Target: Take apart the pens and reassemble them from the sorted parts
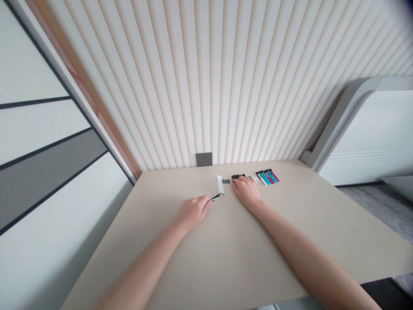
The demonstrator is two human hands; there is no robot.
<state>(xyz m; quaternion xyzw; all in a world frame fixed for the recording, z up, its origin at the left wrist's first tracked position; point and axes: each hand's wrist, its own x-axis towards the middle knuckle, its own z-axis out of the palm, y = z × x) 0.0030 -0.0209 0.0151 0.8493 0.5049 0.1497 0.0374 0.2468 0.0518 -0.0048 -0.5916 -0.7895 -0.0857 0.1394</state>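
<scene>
My left hand (194, 212) is closed round a slim pen part (215, 197) with a dark front end and a pale stripe, its tip pointing up and right. Just beyond that tip lies a bundle of thin white refills (220, 184). My right hand (248, 192) rests over a row of short black pieces, perhaps pen caps (238, 176), with its fingers bent down among them. What its fingertips pinch, if anything, is hidden. Between the refills and the right hand sits a small group of dark grey parts (226, 181), possibly springs.
Right of my right hand are small clear bits (256, 178) and a row of white, teal and red pen barrels (267, 176) with black ends. The beige table (232, 258) meets a ribbed wall with a dark socket (204, 159). A cabinet (48, 206) flanks the left side.
</scene>
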